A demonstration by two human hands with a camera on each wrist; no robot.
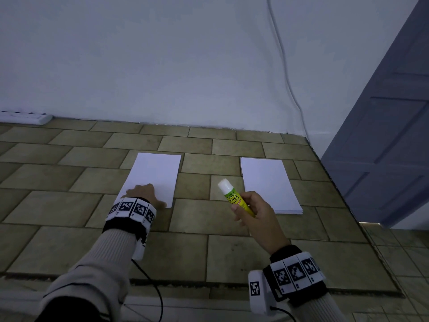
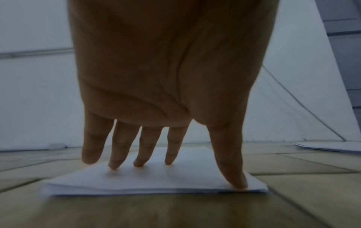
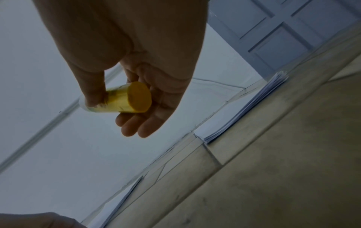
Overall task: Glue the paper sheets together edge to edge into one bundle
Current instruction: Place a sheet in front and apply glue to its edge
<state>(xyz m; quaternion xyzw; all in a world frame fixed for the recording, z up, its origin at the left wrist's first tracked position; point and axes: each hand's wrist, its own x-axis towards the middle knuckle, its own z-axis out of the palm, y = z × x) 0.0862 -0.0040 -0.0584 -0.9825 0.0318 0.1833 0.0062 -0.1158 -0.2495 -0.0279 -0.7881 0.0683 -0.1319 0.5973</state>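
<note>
Two lots of white paper lie on the tiled floor. My left hand (image 1: pixel 145 194) presses straight, spread fingers (image 2: pixel 140 154) onto the near end of the left paper bundle (image 1: pixel 154 175), a thin pile (image 2: pixel 175 179) in the left wrist view. A thicker stack of sheets (image 1: pixel 270 182) lies to the right, its edges (image 3: pixel 248 104) fanned. Between them, above the floor, my right hand (image 1: pixel 249 210) grips a yellow-green glue stick (image 1: pixel 234 197) with its white cap pointing up and away. The stick's yellow base (image 3: pixel 138 97) faces the right wrist camera.
A white wall (image 1: pixel 162 66) runs behind the papers, with a cable (image 1: pixel 285 73) hanging down it. A white power strip (image 1: pixel 25 117) sits at the wall's foot on the left. A grey panelled door (image 1: pixel 383 135) stands at the right. Tiled floor (image 1: pixel 69 205) surrounds the papers.
</note>
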